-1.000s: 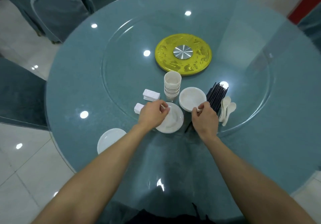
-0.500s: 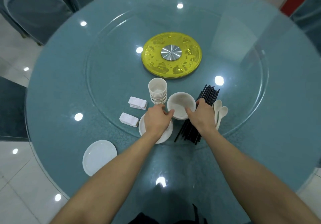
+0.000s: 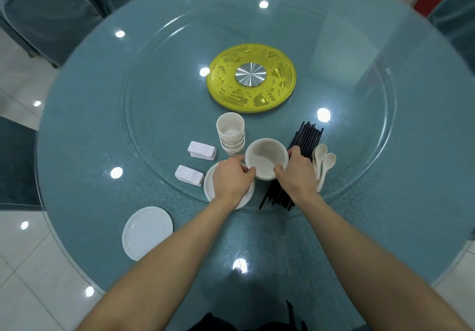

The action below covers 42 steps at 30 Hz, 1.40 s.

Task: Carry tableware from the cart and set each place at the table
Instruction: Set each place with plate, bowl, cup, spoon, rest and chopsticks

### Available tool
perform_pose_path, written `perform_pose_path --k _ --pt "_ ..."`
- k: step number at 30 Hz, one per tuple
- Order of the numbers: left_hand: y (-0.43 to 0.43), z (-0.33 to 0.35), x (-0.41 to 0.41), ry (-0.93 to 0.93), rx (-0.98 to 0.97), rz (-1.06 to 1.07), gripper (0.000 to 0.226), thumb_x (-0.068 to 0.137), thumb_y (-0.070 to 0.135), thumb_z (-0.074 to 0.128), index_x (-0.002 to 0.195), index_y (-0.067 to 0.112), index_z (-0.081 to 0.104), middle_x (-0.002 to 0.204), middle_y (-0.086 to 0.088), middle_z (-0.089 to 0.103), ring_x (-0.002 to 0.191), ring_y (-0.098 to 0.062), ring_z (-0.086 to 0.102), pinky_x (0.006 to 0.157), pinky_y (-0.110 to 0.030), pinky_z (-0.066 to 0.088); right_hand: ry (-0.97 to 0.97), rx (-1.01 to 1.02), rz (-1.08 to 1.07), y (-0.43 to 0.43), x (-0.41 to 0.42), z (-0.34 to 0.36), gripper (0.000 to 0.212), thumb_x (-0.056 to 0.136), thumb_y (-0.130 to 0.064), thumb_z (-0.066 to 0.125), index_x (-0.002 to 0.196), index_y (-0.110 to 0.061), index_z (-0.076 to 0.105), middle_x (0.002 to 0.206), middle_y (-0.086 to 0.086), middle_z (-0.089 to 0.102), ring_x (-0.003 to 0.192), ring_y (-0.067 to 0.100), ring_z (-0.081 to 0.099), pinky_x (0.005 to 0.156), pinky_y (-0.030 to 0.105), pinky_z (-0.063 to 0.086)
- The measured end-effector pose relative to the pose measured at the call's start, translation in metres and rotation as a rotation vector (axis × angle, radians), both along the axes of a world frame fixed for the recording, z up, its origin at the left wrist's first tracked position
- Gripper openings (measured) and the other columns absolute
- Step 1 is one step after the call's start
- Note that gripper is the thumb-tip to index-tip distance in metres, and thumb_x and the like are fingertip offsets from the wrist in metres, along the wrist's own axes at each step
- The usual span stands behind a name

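- Left hand [image 3: 232, 181] rests over plates [image 3: 213, 189], fingertips pinching the bowl [image 3: 266, 157] at its 8 o'clock.
- That bowl sits toward 6 o'clock on the surface [image 3: 90, 150]; likely slick and breakable, so hold opposite walls.
- Right hand [image 3: 298, 174] curls round its 4 o'clock wall.
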<state>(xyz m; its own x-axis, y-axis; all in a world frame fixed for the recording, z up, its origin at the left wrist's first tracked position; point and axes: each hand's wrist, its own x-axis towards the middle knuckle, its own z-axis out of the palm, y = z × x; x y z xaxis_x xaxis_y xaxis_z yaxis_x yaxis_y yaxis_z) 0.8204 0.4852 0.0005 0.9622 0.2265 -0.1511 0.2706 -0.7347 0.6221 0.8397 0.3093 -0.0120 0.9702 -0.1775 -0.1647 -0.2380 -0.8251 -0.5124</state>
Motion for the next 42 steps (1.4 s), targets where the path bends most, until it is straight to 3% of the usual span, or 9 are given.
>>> perform_pose_path --k 6,9,15,23,29,34,38,42 --pt "-0.001 0.004 -0.002 -0.006 0.048 -0.015 0.021 0.086 0.047 0.069 0.094 0.028 0.075 0.079 0.011 0.072 0.077 -0.016 0.068 0.072 -0.042 0.058 -0.059 -0.137 0.078 0.000 0.001 0.003 0.027 0.092 -0.028 0.062 0.113 -0.012 0.056 0.089 0.012 0.070 0.078 0.036 0.067 0.061 0.039 0.048" --pt "0.000 0.004 -0.002 -0.041 0.043 -0.019 0.019 0.087 0.046 0.069 0.094 0.029 0.075 0.079 0.010 0.069 0.076 -0.016 0.066 0.071 -0.043 0.058 -0.081 -0.147 0.073 0.002 -0.001 0.007 0.030 0.093 -0.030 0.063 0.117 -0.014 0.056 0.090 0.011 0.072 0.078 0.035 0.068 0.064 0.041 0.054" --pt "0.003 0.011 -0.001 -0.100 -0.058 0.011 0.034 0.091 0.042 0.075 0.122 0.029 0.074 0.088 0.013 0.074 0.088 -0.014 0.070 0.084 -0.037 0.056 -0.154 -0.043 -0.023 0.005 -0.005 0.015 0.026 0.097 -0.034 0.058 0.115 -0.015 0.052 0.088 0.012 0.072 0.077 0.036 0.069 0.069 0.047 0.059" --pt "0.024 0.026 -0.014 -0.228 -0.150 0.018 0.024 0.091 0.030 0.075 0.115 0.033 0.073 0.077 0.014 0.070 0.076 -0.009 0.067 0.080 -0.036 0.056 -0.307 0.046 -0.080 0.016 -0.018 0.027 0.014 0.100 -0.031 0.055 0.103 -0.018 0.052 0.074 0.004 0.068 0.069 0.032 0.066 0.064 0.044 0.054" --pt "0.080 0.033 -0.043 -0.265 -0.173 0.077 0.026 0.092 0.029 0.072 0.118 0.030 0.074 0.072 0.016 0.066 0.070 -0.006 0.065 0.078 -0.036 0.058 -0.327 0.199 0.049 0.069 -0.041 0.040 0.028 0.099 -0.024 0.057 0.126 -0.018 0.056 0.077 -0.003 0.065 0.078 0.031 0.066 0.072 0.043 0.053" --pt "0.131 0.041 -0.074 -0.284 -0.193 0.161 0.028 0.091 0.027 0.069 0.119 0.031 0.074 0.073 0.012 0.067 0.069 -0.007 0.065 0.078 -0.038 0.059 -0.393 0.264 0.092 0.127 -0.066 0.051 0.029 0.096 -0.021 0.060 0.124 -0.017 0.057 0.082 0.005 0.067 0.077 0.036 0.065 0.071 0.050 0.053" --pt "0.163 0.038 -0.098 -0.313 -0.207 0.204 0.027 0.090 0.027 0.068 0.116 0.032 0.074 0.073 0.011 0.064 0.068 -0.009 0.063 0.077 -0.039 0.059 -0.446 0.262 0.125 0.161 -0.084 0.054 0.026 0.094 -0.017 0.063 0.119 -0.014 0.059 0.066 -0.009 0.054 0.070 0.030 0.062 0.066 0.044 0.049" --pt "0.200 0.025 -0.126 -0.266 -0.184 0.278 0.029 0.089 0.033 0.064 0.116 0.035 0.073 0.074 0.012 0.065 0.069 -0.012 0.067 0.076 -0.042 0.059 -0.312 0.305 0.231 0.194 -0.101 0.035 0.028 0.099 -0.022 0.061 0.126 -0.014 0.056 0.068 -0.015 0.055 0.074 0.028 0.064 0.069 0.043 0.049"
